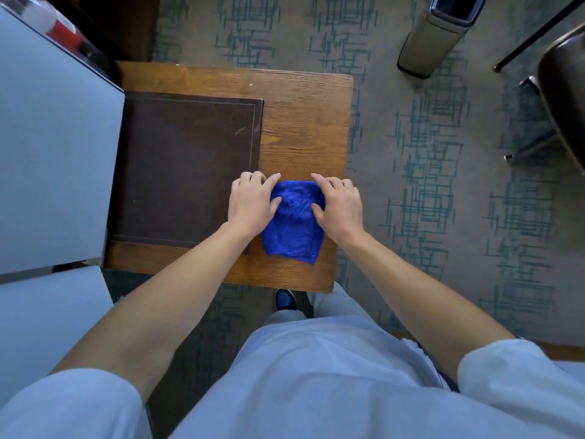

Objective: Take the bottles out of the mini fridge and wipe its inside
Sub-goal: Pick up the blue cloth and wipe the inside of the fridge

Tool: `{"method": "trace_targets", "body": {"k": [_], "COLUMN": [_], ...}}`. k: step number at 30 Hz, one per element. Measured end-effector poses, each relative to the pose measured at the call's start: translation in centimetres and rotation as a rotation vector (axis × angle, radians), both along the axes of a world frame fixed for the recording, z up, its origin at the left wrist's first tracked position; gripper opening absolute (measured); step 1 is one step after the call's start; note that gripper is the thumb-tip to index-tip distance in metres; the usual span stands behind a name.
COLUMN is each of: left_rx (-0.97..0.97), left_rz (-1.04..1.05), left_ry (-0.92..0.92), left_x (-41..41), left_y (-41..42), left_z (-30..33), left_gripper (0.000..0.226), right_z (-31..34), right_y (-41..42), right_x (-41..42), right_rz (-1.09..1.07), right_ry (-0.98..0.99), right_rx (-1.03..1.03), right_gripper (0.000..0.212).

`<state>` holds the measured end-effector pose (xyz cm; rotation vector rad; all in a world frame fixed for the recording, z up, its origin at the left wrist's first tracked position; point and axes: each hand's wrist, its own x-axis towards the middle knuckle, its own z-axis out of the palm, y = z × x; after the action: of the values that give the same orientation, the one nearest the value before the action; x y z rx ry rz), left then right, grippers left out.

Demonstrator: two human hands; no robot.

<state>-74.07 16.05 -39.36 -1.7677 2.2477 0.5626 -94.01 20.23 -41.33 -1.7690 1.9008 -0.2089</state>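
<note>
A blue cloth (pixel 294 229) lies folded on the near right part of a wooden table (pixel 304 122). My left hand (pixel 251 201) rests on the cloth's left edge and my right hand (pixel 338 205) on its right edge, fingers spread and pressing it flat. A pale grey-white surface (pixel 53 153) at the left edge may be the mini fridge or its door; its inside is hidden. Something red and white (pixel 61 28), blurred, shows at the top left. No bottle is clearly in view.
A dark brown leather pad (pixel 186 166) covers the table's left half. On the patterned carpet stand a beige bin (pixel 440 33) at the top right and a dark chair (pixel 560 99) at the right edge. My shoe (pixel 285 299) shows below the table.
</note>
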Motion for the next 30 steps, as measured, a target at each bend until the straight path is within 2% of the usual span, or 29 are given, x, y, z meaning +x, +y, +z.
{"method": "trace_targets", "body": {"k": [3,8,11,17,20,24,30], "left_rx": [0.147,0.182,0.122,-0.046,-0.154,-0.194,-0.322], "left_rz": [0.043,0.125,0.175,0.286,0.356,0.508,0.705], "left_ry": [0.054,0.167,0.265,0.419,0.498,0.559,0.615], "left_x": [-0.2,0.9,1.5,2.9,2.9,4.2,6.7], "left_y": [-0.5,1.1,2.7,5.7,7.3,9.6,14.2], "left_z": [0.3,0.6,1.2,4.2,6.4,9.5,13.7], "left_gripper": [0.049,0.032,0.028,0.026,0.018,0.018,0.02], "right_z": [0.3,0.9,2.1,5.0,6.4,9.2,12.1], "right_y": [-0.2,0.5,0.4,-0.6,-0.1,0.3,1.7], "right_x": [0.2,-0.1,-0.7,-1.4,-1.1,0.7,3.8], "right_rz": [0.0,0.035,0.018,0.069,0.104,0.205,0.408], "right_ry": [-0.011,-0.054,-0.135,-0.209,-0.307,-0.437,-0.513], "right_rx": [0.051,0.107,0.131,0.033,-0.072,-0.085,-0.115], "right_gripper": [0.06,0.026,0.021,0.015,0.014,0.015,0.021]}}
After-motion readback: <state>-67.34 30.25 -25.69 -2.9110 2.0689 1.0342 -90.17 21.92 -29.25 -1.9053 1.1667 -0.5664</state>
